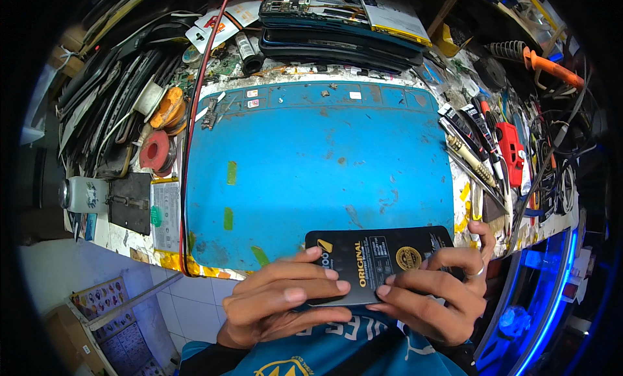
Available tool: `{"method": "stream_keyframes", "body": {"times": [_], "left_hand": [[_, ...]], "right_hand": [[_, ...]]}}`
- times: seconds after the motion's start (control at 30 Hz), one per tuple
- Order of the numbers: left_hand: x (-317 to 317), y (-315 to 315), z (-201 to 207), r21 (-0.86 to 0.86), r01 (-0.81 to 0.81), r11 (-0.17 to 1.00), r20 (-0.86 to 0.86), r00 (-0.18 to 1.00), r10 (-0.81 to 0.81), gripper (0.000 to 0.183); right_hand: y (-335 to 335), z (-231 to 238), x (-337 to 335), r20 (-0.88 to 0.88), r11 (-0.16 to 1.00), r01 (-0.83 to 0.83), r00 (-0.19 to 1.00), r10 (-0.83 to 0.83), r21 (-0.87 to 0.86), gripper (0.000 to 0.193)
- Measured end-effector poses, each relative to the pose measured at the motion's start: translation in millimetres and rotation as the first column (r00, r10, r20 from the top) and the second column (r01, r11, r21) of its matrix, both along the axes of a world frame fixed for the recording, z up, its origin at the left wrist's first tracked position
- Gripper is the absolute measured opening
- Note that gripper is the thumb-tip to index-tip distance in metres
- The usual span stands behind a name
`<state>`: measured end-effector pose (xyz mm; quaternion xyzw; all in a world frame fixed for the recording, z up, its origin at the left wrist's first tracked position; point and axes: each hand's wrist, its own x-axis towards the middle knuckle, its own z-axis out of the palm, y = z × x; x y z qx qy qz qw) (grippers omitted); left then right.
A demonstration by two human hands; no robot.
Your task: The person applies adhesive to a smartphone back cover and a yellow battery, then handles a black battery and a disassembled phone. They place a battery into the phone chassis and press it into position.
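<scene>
Over the near edge of the blue work mat (292, 175), close to my body, I hold a flat black package (363, 265) with gold and white print and a round gold seal. My left hand (285, 298) grips its left side, fingers laid over the printed face and thumb along the lower edge. The right side is in my right hand (441, 288), which wears a ring; its fingers bend over the front and lower edge. Part of the package's print is covered by my fingers.
Stacked opened devices (344, 51) stand behind the mat. On the left are wire spools (156, 152), a pile of dark panels (117, 97) and a jar (84, 195). Tweezers, pens (470, 155), a red tool (511, 154) and an orange-handled soldering iron (551, 69) crowd the right.
</scene>
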<state>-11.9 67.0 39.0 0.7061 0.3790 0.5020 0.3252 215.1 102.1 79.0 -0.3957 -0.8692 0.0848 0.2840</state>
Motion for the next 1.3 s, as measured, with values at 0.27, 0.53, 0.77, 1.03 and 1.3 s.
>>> {"method": "stream_keyframes", "body": {"times": [0.27, 0.53, 0.77, 1.03, 1.3], "left_hand": [[8, 1, -9, 0.062, -0.065, 0.996, 0.034, 0.997, 0.063, 0.070], [1, 3, -10, 0.058, -0.006, 0.998, -0.045, 0.999, 0.009, 0.064], [4, 5, -14, 0.152, -0.055, 0.987, -0.056, 0.996, 0.064, 0.057], [4, -5, -13, -0.027, -0.066, 0.997, 0.079, 0.995, 0.068, 0.068], [-1, 0, -13, 0.030, 0.008, 1.000, 0.047, 0.999, -0.010, 0.065]], "right_hand": [[3, -2, 8, -0.074, 0.996, -0.011, 0.997, 0.005, -0.084, 0.018], [4, -9, 12, -0.112, 0.998, -0.048, 0.993, 0.043, -0.038, 0.017], [4, -3, 9, -0.055, 0.999, -0.025, 0.998, 0.023, -0.037, 0.017], [-3, 10, -8, 0.079, 0.999, -0.011, 0.997, 0.008, 0.045, 0.013], [0, 10, -14, 0.104, 0.995, -0.078, 0.992, 0.071, 0.059, 0.012]]}}
